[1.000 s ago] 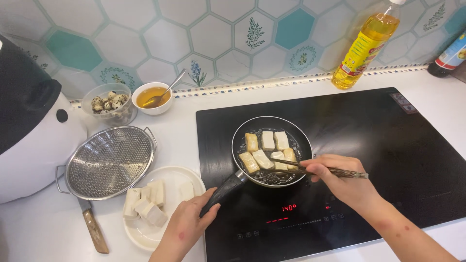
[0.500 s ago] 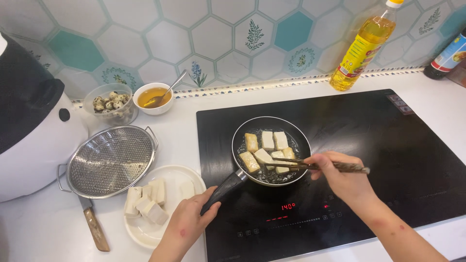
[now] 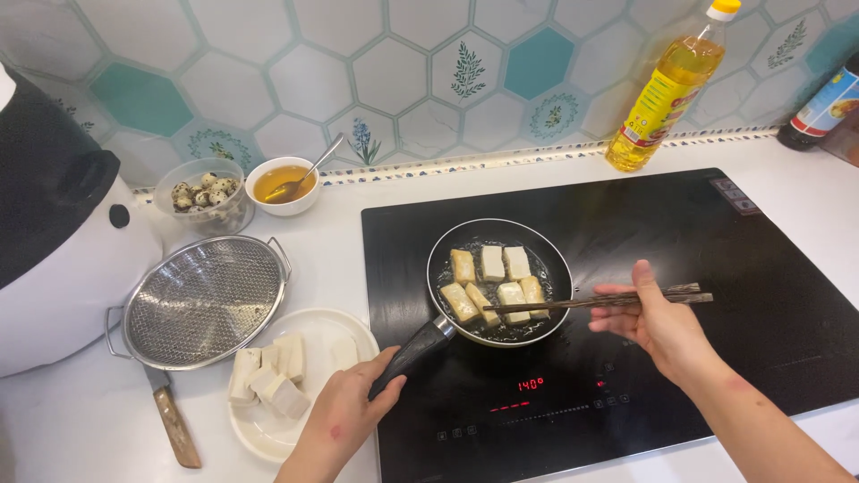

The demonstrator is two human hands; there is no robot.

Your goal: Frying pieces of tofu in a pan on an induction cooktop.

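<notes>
Right now the left hand [image 3: 344, 413] is wrapped around the black handle of a small frying pan [image 3: 498, 283], which sits on the black induction hob [image 3: 680, 233] just left of the frame's centre. Seven tofu slices [image 3: 495, 282] lie in bubbling oil inside the pan, pale with browning edges. The right hand [image 3: 656, 322] pinches a pair of dark wooden chopsticks [image 3: 599, 300], held level, their tips reaching over the pan's right rim to the slices nearest it; I cannot tell whether the tips actually touch the tofu. Red digits glow on the hob's control strip below the pan.

At lower left, a white plate [image 3: 344, 335] holds raw tofu blocks [image 3: 268, 376], just beside the gripping hand. A round wire-mesh strainer [image 3: 206, 300] overlaps the plate's upper left edge, and a wooden-handled knife [image 3: 172, 420] pokes out beneath it. Further up sit a clear bowl of quail eggs [image 3: 201, 192] and a small white bowl of amber liquid [image 3: 282, 185] with a spoon. A bottle of cooking oil [image 3: 667, 89] stands at upper right against the tiled wall.
</notes>
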